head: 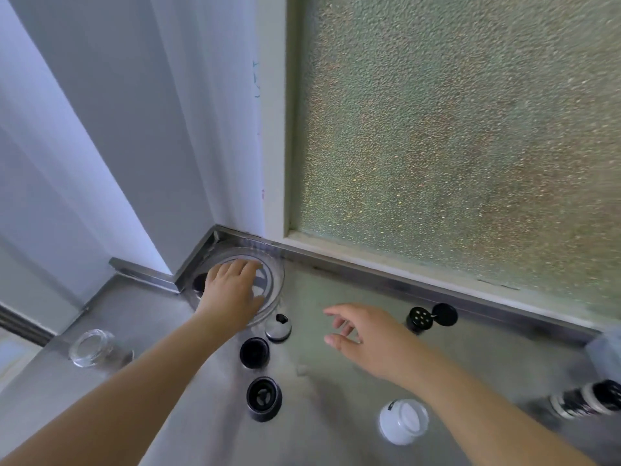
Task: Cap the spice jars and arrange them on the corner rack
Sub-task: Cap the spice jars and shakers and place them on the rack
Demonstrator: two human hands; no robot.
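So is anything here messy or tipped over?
Yes. The jar at the right edge lies on its side on the counter. The shaker jar by the window has its flip lid hanging open. No spill shows.

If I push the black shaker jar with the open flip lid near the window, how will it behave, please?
The black shaker jar stands upright and looks narrow, so a push up high may tip it. Its open flip lid may swing. The steel counter looks smooth, so it may slide.
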